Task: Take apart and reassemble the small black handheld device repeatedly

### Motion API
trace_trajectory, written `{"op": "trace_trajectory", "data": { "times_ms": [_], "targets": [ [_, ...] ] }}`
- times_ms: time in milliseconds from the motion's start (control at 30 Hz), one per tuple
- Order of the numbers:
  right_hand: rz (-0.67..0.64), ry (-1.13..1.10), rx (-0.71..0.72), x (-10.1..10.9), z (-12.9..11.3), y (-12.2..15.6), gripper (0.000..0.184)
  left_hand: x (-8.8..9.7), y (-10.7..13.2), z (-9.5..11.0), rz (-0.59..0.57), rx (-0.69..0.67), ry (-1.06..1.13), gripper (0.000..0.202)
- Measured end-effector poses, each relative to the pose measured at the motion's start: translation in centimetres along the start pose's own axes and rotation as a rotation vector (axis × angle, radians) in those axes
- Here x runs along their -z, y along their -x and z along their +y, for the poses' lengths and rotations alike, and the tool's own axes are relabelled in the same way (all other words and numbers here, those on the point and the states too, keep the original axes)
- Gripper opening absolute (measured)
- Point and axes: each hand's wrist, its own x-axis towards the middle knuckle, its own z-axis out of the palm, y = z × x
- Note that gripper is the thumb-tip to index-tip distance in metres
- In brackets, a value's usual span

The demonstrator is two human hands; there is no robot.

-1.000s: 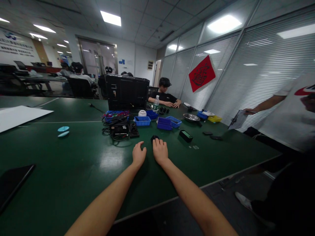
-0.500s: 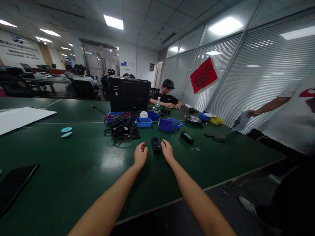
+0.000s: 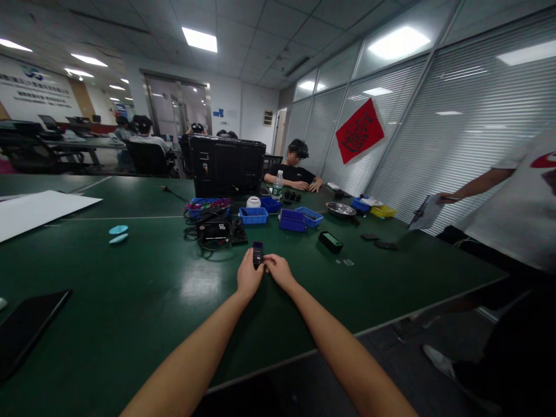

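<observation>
A small black device (image 3: 258,252) stands upright between my two hands above the green table (image 3: 130,289). My left hand (image 3: 248,277) grips its left side with curled fingers. My right hand (image 3: 278,270) pinches it from the right. Both forearms reach forward from the bottom of the view. Just behind lies a black box with tangled cables (image 3: 212,230).
Blue bins (image 3: 252,215) (image 3: 292,220), a white round object (image 3: 253,201), a black flat box (image 3: 330,241), a metal bowl (image 3: 341,209) and a black crate (image 3: 226,165) stand further back. A tablet (image 3: 26,324) lies front left. A person in white (image 3: 512,208) stands right, another sits across.
My right hand uncovered the black device, then both hands closed on it and lifted it upright, a little to the left of where it lay.
</observation>
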Motion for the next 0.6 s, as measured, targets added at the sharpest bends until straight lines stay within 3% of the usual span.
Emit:
{"op": "trace_trajectory", "data": {
  "times_ms": [333, 600],
  "targets": [
    [0.036, -0.051, -0.028, 0.3, 1.0, -0.4, 0.024, 2.0, 1.1, -0.4, -0.003, -0.001, 0.011, 0.057],
    [0.015, -0.038, -0.021, 0.5, 0.9, -0.4, 0.025, 5.9, 2.6, -1.0, -0.041, 0.083, -0.059, 0.059]
  ]
}}
